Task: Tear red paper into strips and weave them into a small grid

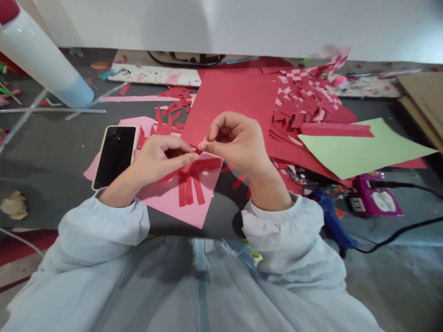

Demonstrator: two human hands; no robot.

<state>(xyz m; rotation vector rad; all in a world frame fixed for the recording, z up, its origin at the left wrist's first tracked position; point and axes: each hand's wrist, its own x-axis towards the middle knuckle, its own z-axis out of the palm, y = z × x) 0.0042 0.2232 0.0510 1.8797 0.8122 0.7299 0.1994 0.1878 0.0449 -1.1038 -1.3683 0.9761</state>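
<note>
My left hand (pixel 166 159) and my right hand (pixel 238 140) meet at the fingertips above the pink paper (pixel 190 216). Between both pinches shows a small piece of red paper (pixel 198 151), mostly covered by the fingers. Just below lie a folded red paper strip (pixel 211 164) and several short red strips (pixel 188 190) on the pink sheet. Beside my left wrist, a phone (pixel 115 157) with a dark screen rests partly on pink paper. More cut red pieces (pixel 176 99) are scattered beyond my left hand.
Large red sheets (pixel 238 92) lie behind my hands, with a pile of red and pink checked woven pieces (pixel 304 99) at right. A green sheet (pixel 363 147), a blue glue gun (pixel 332 221) with its cable and a purple box (pixel 377 196) sit right. A white bottle (pixel 44 60) stands left.
</note>
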